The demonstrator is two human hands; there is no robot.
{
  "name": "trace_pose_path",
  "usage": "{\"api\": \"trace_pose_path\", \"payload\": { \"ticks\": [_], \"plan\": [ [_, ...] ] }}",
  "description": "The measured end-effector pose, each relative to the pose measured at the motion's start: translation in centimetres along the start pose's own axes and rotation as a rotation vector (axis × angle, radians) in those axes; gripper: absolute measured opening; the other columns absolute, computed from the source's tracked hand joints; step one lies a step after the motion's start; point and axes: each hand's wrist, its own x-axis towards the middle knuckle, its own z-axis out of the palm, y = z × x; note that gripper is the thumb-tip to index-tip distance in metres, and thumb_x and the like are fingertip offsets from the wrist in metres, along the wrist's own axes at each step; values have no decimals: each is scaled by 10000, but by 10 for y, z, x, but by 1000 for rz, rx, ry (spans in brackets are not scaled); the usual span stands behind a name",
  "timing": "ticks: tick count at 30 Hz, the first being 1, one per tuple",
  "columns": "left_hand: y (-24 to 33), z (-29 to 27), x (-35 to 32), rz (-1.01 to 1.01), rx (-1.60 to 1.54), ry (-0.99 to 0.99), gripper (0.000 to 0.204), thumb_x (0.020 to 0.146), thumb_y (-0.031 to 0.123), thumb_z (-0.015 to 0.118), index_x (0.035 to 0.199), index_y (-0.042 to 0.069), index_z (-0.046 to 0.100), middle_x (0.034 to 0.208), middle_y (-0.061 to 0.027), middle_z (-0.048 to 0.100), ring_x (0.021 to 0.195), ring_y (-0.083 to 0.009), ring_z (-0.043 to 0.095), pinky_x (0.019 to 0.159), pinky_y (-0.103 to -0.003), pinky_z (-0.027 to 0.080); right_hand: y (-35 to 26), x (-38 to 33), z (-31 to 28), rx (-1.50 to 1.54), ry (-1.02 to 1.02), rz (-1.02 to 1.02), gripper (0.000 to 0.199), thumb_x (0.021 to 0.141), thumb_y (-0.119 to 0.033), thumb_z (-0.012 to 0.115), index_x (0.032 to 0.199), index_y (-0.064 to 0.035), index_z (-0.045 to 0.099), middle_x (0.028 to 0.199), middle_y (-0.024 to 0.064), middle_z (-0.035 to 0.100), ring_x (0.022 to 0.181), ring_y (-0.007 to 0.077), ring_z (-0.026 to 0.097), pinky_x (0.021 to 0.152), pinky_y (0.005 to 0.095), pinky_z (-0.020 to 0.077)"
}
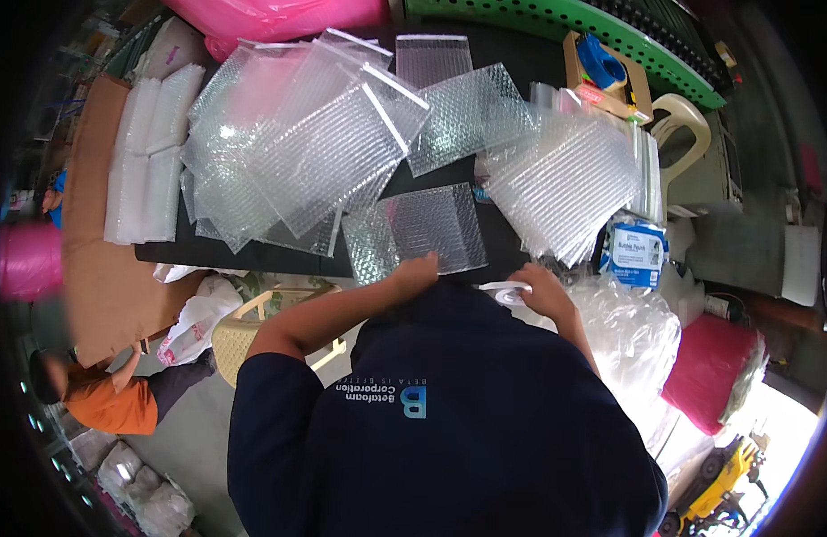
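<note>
A clear bubble-wrap pouch (436, 228) lies on the black table at its near edge, in front of my body. My left hand (417, 272) is closed at the pouch's near edge, fingers bent and partly hidden. To the right, just off the table edge, my right hand (542, 290) grips a roll of white tape (505, 289). A wide heap of clear bubble pouches with white strips (328, 148) covers the table's left and middle. Another fanned stack of bubble pouches (570, 179) sits on the right.
A blue tape dispenser (601, 61) rests in a cardboard box at the far right. Blue-labelled packages (637, 253) and crumpled clear plastic (624, 331) lie by my right arm. Left are rolled bubble wrap (145, 170), a cream chair (239, 345) and a person in orange (118, 403).
</note>
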Motion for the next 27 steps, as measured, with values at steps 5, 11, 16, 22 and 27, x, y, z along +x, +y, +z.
{"api": "trace_pose_path", "payload": {
  "ticks": [5,11,16,22,27],
  "plan": [
    [-4,14,24,47,-160,-144,309,928,213,438,979,-80,525,899,-230,592,712,-332,621,648,-400,522,-27,4,-1,235,196,28,291,701,-43,595,977,-108,660,788,121,544,791,322,559,696,395,449],
    [15,7,53,-357,-1774,-185,261,895,204,574,963,-47,587,949,-107,610,789,-153,605,745,-274,524,-44,6,19,186,309,122,297,713,-45,610,1000,-108,654,807,129,553,784,336,570,685,402,459],
    [9,-9,56,-334,-1738,-137,208,832,83,641,986,-49,597,890,-91,626,779,-148,631,733,-254,525,-51,6,32,205,330,181,299,737,-66,605,1033,-100,634,822,144,553,808,354,573,705,421,463],
    [-10,-31,88,-72,-839,422,119,776,6,648,895,4,652,823,-108,673,728,-145,657,663,-274,522,-55,2,55,220,473,170,291,791,-97,591,1080,-110,620,799,173,560,730,378,576,654,447,468],
    [-34,-27,143,156,-622,684,130,758,-16,621,885,3,641,833,-139,664,723,-236,666,633,-310,520,-49,-1,81,233,525,277,308,817,-121,569,1123,-129,610,802,183,580,735,380,584,653,447,477]
  ]
}}
